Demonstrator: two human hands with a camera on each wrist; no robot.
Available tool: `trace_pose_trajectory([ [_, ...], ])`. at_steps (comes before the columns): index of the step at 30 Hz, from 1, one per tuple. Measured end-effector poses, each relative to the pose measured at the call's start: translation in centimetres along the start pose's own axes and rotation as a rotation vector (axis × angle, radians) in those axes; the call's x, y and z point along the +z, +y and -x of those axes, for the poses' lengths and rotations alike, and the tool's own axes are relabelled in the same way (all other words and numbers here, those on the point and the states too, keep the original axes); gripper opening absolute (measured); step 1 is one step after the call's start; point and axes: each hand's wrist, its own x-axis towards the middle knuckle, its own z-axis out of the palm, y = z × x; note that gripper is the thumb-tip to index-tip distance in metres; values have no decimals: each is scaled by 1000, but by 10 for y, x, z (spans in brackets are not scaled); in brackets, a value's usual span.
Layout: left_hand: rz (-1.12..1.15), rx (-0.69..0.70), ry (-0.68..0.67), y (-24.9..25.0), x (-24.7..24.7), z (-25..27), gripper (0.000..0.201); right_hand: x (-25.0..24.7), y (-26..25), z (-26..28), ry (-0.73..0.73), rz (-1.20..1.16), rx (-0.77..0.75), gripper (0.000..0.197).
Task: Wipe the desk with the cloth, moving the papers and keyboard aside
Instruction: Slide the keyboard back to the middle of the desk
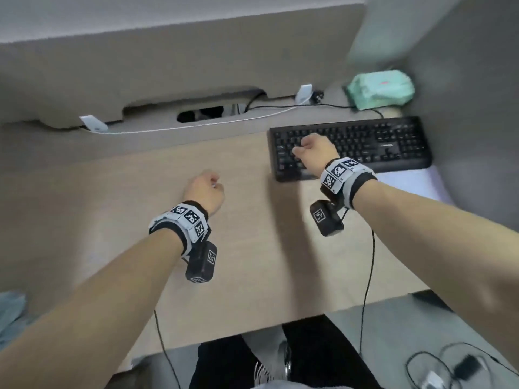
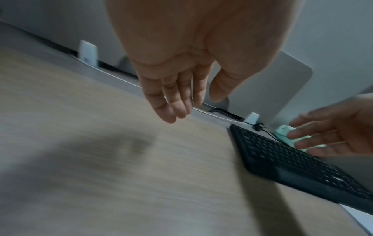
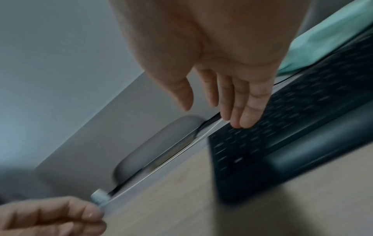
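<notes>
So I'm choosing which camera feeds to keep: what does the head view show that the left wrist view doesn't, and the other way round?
Only the head view shows the whole green cloth at the back right corner, the papers under the keyboard's front right edge, and the wrist cameras. Only the left wrist view shows the left hand from the palm side, with fingers straight and empty. Both show the black keyboard, the right hand open over it, and the wooden desk.
</notes>
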Motion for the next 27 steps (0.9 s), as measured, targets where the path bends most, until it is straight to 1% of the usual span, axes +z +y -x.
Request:
trace_pose_trajectory([
  [3,-11,3,-42,60,48,-17,35,-61,62,-28,86,-31,118,42],
  [6,-41,-47,-65,102,81,-35,51,-109,116,-51,190,-69,253,44],
  [8,-18,-95,-36,118,91,-48,59,-131,142,-63,255,-84,325,47],
  [10,7,-147,-18,133,102,-63,61,-150,166,-77,309,-77,367,49],
  [12,18,-198,-25,143,109,-73,60,-157,182,-86,318,-67,394,53],
  [16,56,-261,-19,151,126,-96,49,-162,202,-106,289,-64,451,57],
  [18,98,-296,-10,149,132,-106,48,-161,208,-113,279,-69,474,57],
  [21,121,-342,-16,148,134,-114,52,-160,211,-120,292,-86,492,57],
  [23,169,-374,-29,150,133,-116,59,-162,208,-123,302,-80,503,60],
  [25,240,-403,-39,152,128,-118,65,-165,203,-124,302,-71,522,65],
  [27,268,-404,-30,149,121,-119,65,-167,195,-123,317,-31,537,73],
])
